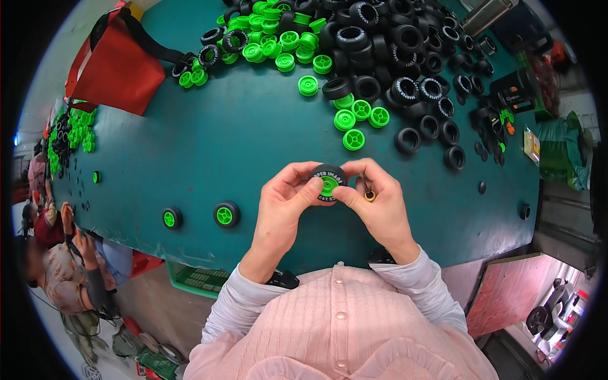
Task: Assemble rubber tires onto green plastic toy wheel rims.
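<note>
Between both hands, over the near part of the green table (190,139), is a small toy wheel (329,184): a black tyre around a bright green rim, its face turned up. My left hand (280,204) is closed on its left side, the thumb pressing near the rim's edge. From the right my right hand (384,206) grips it too, thumb on the tyre. A thin dark tool with a brass-coloured ring end (370,196) is tucked in my right fingers; its kind is hard to make out. Two wheels with tyres fitted (226,215) stand to the left.
Loose green rims (308,86) and a large heap of black tyres (408,38) cover the far side. A red bag (120,66) sits far left, a black container (514,90) far right. Another person (69,275) works at the left, near more green and black parts (79,130).
</note>
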Demonstrator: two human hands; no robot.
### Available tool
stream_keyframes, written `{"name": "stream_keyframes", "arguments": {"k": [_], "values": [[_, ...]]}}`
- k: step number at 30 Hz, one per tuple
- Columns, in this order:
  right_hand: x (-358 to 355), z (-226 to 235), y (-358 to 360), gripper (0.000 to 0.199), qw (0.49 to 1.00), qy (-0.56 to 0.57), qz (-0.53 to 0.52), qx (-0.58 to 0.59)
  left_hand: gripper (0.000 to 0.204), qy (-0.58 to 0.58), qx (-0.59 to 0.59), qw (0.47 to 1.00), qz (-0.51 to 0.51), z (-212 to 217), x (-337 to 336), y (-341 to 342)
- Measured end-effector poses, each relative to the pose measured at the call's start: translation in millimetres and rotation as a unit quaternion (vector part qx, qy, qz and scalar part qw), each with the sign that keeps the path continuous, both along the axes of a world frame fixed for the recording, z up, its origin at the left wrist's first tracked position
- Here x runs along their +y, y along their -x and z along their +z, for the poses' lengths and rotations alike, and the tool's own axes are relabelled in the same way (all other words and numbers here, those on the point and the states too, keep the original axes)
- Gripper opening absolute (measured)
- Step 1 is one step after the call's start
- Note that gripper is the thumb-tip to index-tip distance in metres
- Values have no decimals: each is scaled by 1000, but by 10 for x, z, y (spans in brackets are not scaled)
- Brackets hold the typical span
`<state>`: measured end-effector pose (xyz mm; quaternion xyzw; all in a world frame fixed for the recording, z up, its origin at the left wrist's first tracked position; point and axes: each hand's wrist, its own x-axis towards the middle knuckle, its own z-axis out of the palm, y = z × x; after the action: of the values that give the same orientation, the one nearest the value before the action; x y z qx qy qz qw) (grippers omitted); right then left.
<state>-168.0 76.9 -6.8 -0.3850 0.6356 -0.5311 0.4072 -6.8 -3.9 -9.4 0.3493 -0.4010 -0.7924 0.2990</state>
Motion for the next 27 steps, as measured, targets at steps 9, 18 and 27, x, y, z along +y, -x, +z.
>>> {"name": "stream_keyframes", "arguments": {"k": [9,18,27], "values": [[2,15,-17,16,997,-17,0,-75,25,6,34,999,-25,-149,12,-77],[22,-46,59,21,998,-14,27,46,32,-84,64,994,26,-134,58,60],[26,-17,20,18,1000,-7,8,1,26,1,-2,1000,1,-8,24,20]]}}
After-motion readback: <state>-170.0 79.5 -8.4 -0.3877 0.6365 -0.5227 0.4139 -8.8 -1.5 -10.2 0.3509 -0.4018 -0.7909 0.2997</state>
